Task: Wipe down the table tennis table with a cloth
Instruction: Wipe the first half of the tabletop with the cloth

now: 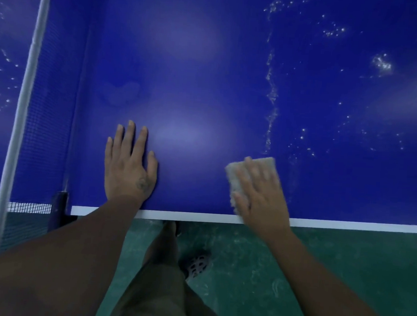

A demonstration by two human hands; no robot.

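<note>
The cloth (pixel 248 171) lies flat under the right hand (pixel 261 197) on the table (pixel 196 59)

From 4 o'clock round to 8 o'clock, you see a dark green floor (pixel 355 259) filling the lower band of your view. Pale, cloudy scuffs (pixel 276 287) and streaks mottle it, thickest toward 5 o'clock. The light is dim and cool. It leaves soft, blurred patches of glare (pixel 179 134) on the table (pixel 230 98), near the centre and toward 12 o'clock.
</note>
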